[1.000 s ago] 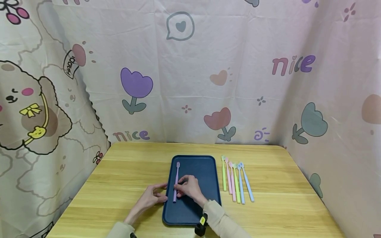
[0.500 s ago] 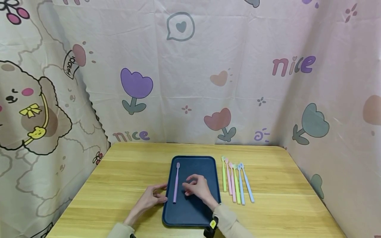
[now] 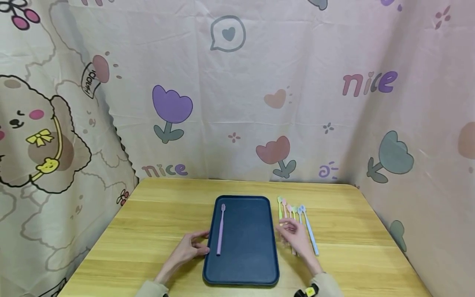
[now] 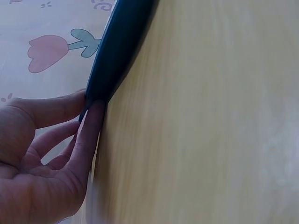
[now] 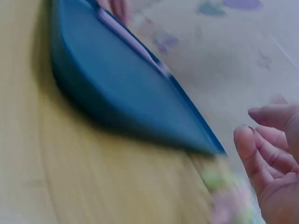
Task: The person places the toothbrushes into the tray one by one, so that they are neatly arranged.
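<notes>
A purple toothbrush point(image 3: 220, 235) lies lengthwise along the left side of a dark blue tray point(image 3: 246, 247). My left hand point(image 3: 188, 248) touches the tray's left edge with thumb and fingers spread along it; the left wrist view has the fingertips right at the rim point(image 4: 117, 51). To the right of the tray, my right hand point(image 3: 297, 239) hangs over a row of toothbrushes and covers the lower parts of several. Nothing sits between its loosely bent fingers in the right wrist view. A blue toothbrush point(image 3: 311, 233) shows at the row's right end, a green one point(image 3: 280, 210) at its left.
Pink toothbrush heads point(image 3: 284, 203) show between the green and blue ones. The wooden table point(image 3: 156, 210) ends at the back against a patterned curtain point(image 3: 222, 103), which also hangs at both sides.
My right hand has let go of the purple toothbrush on the tray and moved right, off the tray, to the row of toothbrushes. The left hand stays at the tray's edge.
</notes>
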Demonstrator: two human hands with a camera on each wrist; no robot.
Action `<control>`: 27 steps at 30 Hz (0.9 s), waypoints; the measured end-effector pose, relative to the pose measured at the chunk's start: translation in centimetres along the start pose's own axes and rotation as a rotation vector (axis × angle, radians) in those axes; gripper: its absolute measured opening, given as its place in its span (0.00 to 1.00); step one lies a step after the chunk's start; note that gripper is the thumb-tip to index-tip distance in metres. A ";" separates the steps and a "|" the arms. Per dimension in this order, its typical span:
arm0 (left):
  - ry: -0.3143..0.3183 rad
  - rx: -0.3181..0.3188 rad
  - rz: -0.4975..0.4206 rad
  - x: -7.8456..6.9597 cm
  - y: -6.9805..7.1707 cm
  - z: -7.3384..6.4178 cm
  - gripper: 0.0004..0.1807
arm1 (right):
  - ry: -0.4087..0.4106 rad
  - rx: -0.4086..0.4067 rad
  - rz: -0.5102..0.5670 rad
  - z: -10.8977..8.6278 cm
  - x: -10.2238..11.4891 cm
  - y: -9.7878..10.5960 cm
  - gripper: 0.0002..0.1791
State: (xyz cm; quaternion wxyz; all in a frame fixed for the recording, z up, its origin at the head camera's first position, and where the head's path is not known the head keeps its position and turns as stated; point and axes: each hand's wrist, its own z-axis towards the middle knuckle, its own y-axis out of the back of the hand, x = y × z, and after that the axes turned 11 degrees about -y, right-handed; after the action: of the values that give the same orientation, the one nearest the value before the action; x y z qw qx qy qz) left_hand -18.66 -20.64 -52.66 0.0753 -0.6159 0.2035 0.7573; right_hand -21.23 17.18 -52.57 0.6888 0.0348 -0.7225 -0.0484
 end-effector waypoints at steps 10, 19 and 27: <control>0.005 0.001 -0.004 -0.1 0.0 0.0 0.38 | -0.031 -0.296 -0.027 -0.8 -2.0 8.6 0.17; 0.023 -0.004 0.018 -0.1 -0.1 0.2 0.37 | -0.090 -0.271 -0.114 -0.7 -3.5 10.4 0.22; 0.020 -0.008 0.028 0.0 0.0 0.2 0.37 | -0.117 -0.255 -0.237 -0.2 -3.6 10.3 0.21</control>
State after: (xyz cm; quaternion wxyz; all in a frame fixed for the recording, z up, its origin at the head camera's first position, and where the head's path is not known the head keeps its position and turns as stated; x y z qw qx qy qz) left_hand -18.86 -20.56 -52.63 0.0603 -0.6207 0.2100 0.7530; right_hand -20.73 27.87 -54.91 0.6340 0.0290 -0.7401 -0.2223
